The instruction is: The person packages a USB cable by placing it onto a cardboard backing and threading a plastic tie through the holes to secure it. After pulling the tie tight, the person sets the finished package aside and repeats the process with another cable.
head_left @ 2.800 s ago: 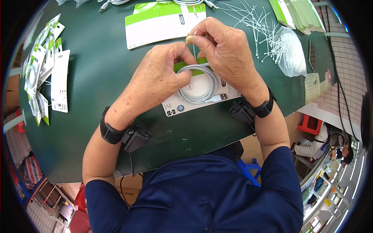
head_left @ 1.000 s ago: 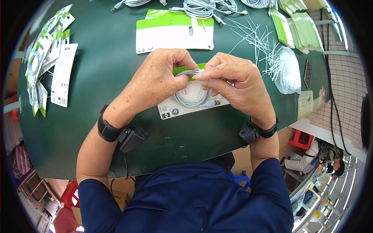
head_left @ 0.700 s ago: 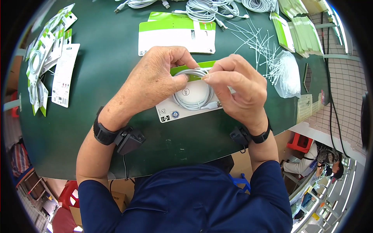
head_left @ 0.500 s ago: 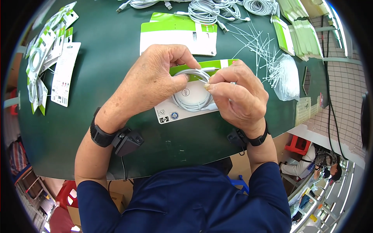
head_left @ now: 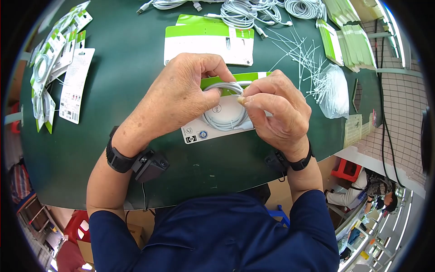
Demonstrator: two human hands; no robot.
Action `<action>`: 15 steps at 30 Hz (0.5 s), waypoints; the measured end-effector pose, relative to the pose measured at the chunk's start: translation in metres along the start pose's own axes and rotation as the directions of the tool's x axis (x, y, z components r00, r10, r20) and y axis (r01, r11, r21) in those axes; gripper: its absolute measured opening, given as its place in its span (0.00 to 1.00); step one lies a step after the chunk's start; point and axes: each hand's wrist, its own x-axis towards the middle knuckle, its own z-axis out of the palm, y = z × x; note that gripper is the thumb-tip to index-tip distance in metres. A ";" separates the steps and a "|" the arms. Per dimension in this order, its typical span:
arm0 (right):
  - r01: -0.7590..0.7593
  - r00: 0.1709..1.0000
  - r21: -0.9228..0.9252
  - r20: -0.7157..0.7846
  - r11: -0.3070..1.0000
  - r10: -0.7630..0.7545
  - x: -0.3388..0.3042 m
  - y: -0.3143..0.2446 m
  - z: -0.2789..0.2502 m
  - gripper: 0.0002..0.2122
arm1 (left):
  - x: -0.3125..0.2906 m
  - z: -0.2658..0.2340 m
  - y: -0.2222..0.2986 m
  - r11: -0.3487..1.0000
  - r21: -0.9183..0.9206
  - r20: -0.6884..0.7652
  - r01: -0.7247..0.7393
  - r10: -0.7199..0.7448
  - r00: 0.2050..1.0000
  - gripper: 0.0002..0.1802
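A white charging cable point(head_left: 223, 125), wound into a coil, lies against a green and white packaging card point(head_left: 192, 127) on the table in front of me. My left hand point(head_left: 179, 93) closes thumb and forefinger around the upper left of the coil. At the coil's upper right, my right hand point(head_left: 282, 111) pinches its thumb and forefinger together beside the cable. A thin white strand, which looks like a cable tie, runs to those fingertips; most of it is hidden. Another tie seems to circle the coil's lower side.
Blank-faced cards point(head_left: 208, 47) lie beyond my hands. Loose cables point(head_left: 238, 13) are heaped at the far edge. White cable ties point(head_left: 303, 56) spread beside a clear bag point(head_left: 335, 93) at right. Card stacks point(head_left: 355, 47) stand far right, carded cables point(head_left: 45, 68) at left. Another person point(head_left: 378, 186) sits at right.
My right hand has shifted slightly left and my left hand slightly right, both still at the coil. The thin strand by my right fingertips shows less now.
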 end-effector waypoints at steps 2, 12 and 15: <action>0.002 1.000 -0.003 -0.001 1.000 -0.002 0.000 0.000 0.000 0.13 | 0.000 0.003 -0.003 0.998 -0.027 -0.044 -0.057 0.056 0.998 0.12; -0.040 0.999 -0.006 0.000 0.999 0.040 0.001 -0.003 0.001 0.13 | -0.001 0.004 -0.004 0.999 -0.009 -0.053 -0.044 0.044 0.998 0.12; -0.040 0.999 -0.015 0.000 0.999 0.040 0.000 -0.002 0.002 0.13 | -0.001 0.003 -0.002 0.999 0.003 -0.048 -0.048 0.048 0.998 0.12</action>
